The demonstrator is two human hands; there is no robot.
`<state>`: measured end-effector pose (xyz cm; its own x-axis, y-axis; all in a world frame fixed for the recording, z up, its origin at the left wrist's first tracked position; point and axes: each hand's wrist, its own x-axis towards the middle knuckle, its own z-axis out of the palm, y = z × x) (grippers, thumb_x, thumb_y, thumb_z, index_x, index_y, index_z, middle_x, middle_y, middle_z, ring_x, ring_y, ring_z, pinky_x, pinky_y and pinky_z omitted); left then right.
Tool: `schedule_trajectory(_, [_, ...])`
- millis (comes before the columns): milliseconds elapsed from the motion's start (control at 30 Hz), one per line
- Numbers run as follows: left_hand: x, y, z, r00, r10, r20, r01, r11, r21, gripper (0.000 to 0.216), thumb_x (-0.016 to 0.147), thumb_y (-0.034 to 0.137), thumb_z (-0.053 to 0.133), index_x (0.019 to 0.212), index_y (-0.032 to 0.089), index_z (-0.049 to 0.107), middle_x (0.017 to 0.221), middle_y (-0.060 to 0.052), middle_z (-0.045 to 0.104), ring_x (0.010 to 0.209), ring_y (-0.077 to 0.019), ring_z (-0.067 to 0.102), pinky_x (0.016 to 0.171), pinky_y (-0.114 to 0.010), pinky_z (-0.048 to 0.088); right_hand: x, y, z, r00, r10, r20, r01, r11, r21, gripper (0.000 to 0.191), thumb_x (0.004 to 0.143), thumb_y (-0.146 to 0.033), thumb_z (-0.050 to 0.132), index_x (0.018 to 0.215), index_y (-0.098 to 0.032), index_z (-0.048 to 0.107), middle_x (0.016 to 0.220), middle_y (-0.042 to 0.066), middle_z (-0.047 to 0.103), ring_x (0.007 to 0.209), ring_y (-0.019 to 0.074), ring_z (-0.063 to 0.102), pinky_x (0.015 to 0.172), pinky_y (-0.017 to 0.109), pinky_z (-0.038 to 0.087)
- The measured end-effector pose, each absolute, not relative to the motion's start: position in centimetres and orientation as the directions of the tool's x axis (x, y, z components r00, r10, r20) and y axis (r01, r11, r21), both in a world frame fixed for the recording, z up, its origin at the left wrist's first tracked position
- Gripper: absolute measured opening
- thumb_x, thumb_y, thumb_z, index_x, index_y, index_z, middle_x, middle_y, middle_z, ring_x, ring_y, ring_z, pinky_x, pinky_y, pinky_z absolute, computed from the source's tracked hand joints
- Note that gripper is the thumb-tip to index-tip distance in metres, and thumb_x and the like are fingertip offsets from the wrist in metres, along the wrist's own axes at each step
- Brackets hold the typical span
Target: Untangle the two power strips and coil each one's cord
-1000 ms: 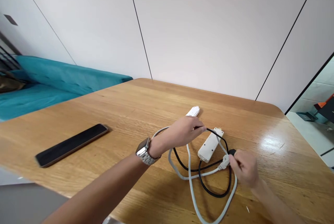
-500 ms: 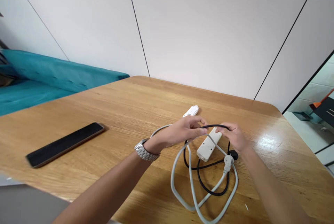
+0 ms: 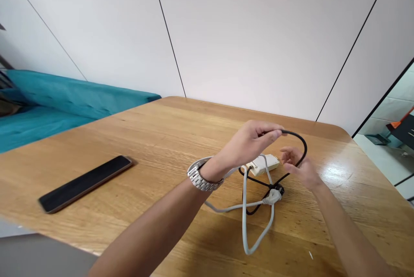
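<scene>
My left hand (image 3: 254, 142), with a metal watch (image 3: 203, 177) on its wrist, is raised over the wooden table (image 3: 155, 139). Its thumb and fingers pinch a black cable (image 3: 304, 142), which arcs to the right and down. My right hand (image 3: 302, 168) is beside that arc with its fingers apart; the cable crosses by its thumb. Between and below the hands is a white power strip (image 3: 270, 164), partly covered by cables. A white cable (image 3: 245, 221) hangs in loops beneath my left hand. Its white plug (image 3: 273, 197) lies against a black plug (image 3: 280, 188).
A long dark flat object (image 3: 86, 183) lies on the table to the left. Behind the table rises a white panelled wall (image 3: 252, 44). A teal sofa (image 3: 80, 91) is at the far left. A tiny white scrap (image 3: 311, 255) lies near the front right.
My left hand has risen and moved right with the black cable. My right hand has let go of the cable and opened. The white loops and plugs have shifted, and the power strip has turned.
</scene>
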<state>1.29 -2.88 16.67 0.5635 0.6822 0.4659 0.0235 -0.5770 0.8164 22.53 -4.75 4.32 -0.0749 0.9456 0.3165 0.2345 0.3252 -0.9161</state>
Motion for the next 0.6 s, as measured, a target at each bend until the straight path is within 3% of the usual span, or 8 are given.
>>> schedule_trajectory(67, [1.7, -2.6, 16.5, 0.447, 0.738, 0.506, -0.075, -0.532, 0.843, 0.029, 0.084, 0.039, 0.060, 0.089, 0.015, 0.075, 0.052, 0.002, 0.046, 0.051, -0.0089, 0.036, 0.046, -0.021, 0.027, 23.1, -5.0, 2.4, -0.186, 0.959, 0.215, 0.257, 0.258, -0.931, 0.067, 0.062, -0.061, 0.076, 0.115, -0.023, 0.060, 0.099, 0.005, 0.063, 0.086, 0.0202, 0.058, 0.076, 0.032, 0.048])
schedule_trajectory(167, [1.4, -1.9, 15.4, 0.285, 0.812, 0.510, -0.266, -0.444, 0.855, 0.033, 0.081, 0.043, 0.065, 0.092, 0.013, 0.074, 0.047, 0.008, 0.029, 0.043, -0.0057, 0.021, 0.040, -0.021, 0.018, 23.8, -5.7, -0.7, -0.323, 0.945, 0.044, 0.311, 0.150, -0.938, 0.074, 0.060, -0.064, 0.077, 0.115, -0.019, 0.060, 0.101, 0.007, 0.065, 0.083, 0.0201, 0.058, 0.072, 0.031, 0.047])
schedule_trajectory(267, [0.6, -1.4, 14.4, 0.202, 0.852, 0.483, -0.348, -0.399, 0.848, 0.035, 0.079, 0.044, 0.067, 0.095, 0.013, 0.072, 0.049, 0.009, 0.024, 0.042, -0.0047, 0.017, 0.039, -0.021, 0.014, 24.6, -6.6, -2.3, -0.357, 0.934, -0.014, 0.375, 0.129, -0.918, 0.062, 0.065, -0.062, 0.075, 0.109, -0.018, 0.065, 0.086, 0.003, 0.065, 0.071, 0.0154, 0.054, 0.062, 0.026, 0.041])
schedule_trajectory(433, [-0.2, -1.4, 13.6, 0.195, 0.864, 0.463, -0.323, -0.389, 0.862, 0.037, 0.078, 0.045, 0.069, 0.093, 0.012, 0.072, 0.049, 0.009, 0.025, 0.043, -0.0043, 0.019, 0.039, -0.020, 0.015, 25.0, -7.3, -1.2, -0.295, 0.955, -0.032, 0.456, 0.112, -0.883, 0.045, 0.068, -0.049, 0.077, 0.102, -0.019, 0.071, 0.068, -0.001, 0.062, 0.060, 0.0128, 0.049, 0.054, 0.023, 0.036])
schedule_trajectory(533, [-0.3, -1.5, 13.2, 0.242, 0.853, 0.462, -0.301, -0.387, 0.872, 0.038, 0.077, 0.047, 0.069, 0.092, 0.012, 0.072, 0.049, 0.009, 0.027, 0.043, -0.0043, 0.020, 0.040, -0.020, 0.016, 24.6, -7.4, -0.1, -0.171, 0.985, 0.027, 0.445, 0.102, -0.890, 0.032, 0.072, -0.046, 0.072, 0.083, -0.017, 0.070, 0.068, 0.001, 0.063, 0.061, 0.0144, 0.053, 0.057, 0.025, 0.041])
schedule_trajectory(600, [-0.4, -1.5, 13.0, 0.248, 0.852, 0.461, -0.298, -0.386, 0.873, 0.038, 0.078, 0.047, 0.069, 0.092, 0.012, 0.072, 0.049, 0.008, 0.027, 0.043, -0.0045, 0.021, 0.041, -0.020, 0.017, 24.3, -7.5, 0.5, -0.147, 0.988, 0.050, 0.474, 0.115, -0.873, 0.026, 0.073, -0.041, 0.071, 0.083, -0.018, 0.070, 0.074, 0.002, 0.066, 0.065, 0.0152, 0.056, 0.060, 0.026, 0.043])
